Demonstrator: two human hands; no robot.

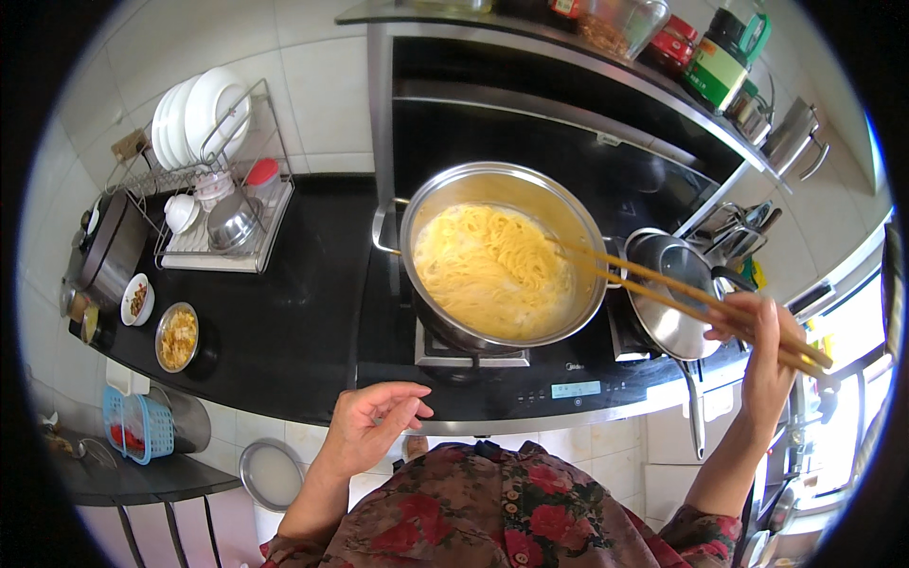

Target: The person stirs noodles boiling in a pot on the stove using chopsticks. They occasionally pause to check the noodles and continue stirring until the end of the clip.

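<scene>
Long wooden chopsticks (660,275) are gripped in my right hand (763,334), to the right of a large steel pot (497,345). Their tips reach over the pot's right rim into yellow noodles (490,270) lying in pale, frothy liquid. The pot stands on the left burner of a black glass cooktop (469,397). My left hand (380,422) is held at the cooktop's front edge, below and left of the pot. It holds nothing, and its fingers are slightly curled and apart.
A lidded pan (671,319) occupies the right burner, its handle jutting past the front edge. Leftward are a bowl of yellow food (177,337), a small white bowl (137,299) and a dish rack (213,266). Bottles and jars line the shelf (525,42) above the stove.
</scene>
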